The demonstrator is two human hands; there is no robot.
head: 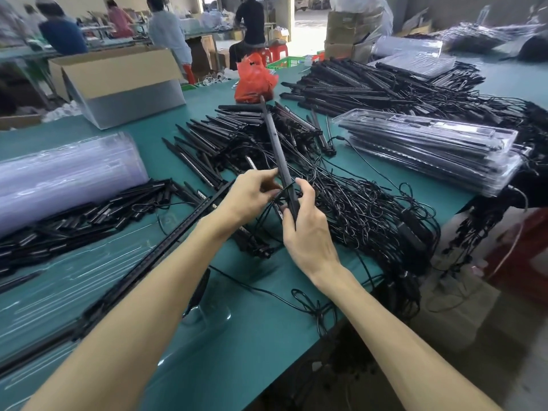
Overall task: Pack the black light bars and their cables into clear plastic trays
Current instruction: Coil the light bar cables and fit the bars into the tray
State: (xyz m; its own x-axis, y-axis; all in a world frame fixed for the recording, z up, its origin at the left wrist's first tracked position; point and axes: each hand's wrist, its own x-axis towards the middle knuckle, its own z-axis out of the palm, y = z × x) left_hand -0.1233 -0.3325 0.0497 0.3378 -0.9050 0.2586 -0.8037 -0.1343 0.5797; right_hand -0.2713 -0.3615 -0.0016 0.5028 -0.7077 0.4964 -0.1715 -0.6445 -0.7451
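A long black light bar (274, 137) points away from me above the green table (261, 330). My right hand (305, 229) grips its near end. My left hand (252, 194) pinches the thin black cable (268, 204) where it loops round the bar. Beneath my hands lies a pile of loose light bars (237, 129) and tangled cables (364, 212). A clear plastic tray (53, 295) lies open at the near left with another bar (154, 268) across it. Filled clear trays (430, 149) are stacked at the right.
A stack of empty clear trays (65, 176) sits at the left, short black parts (74, 221) in front of it. A cardboard box (118, 81), a red bag (255, 81) and more bars (370, 84) lie farther back. People work at benches behind. The table edge runs near right.
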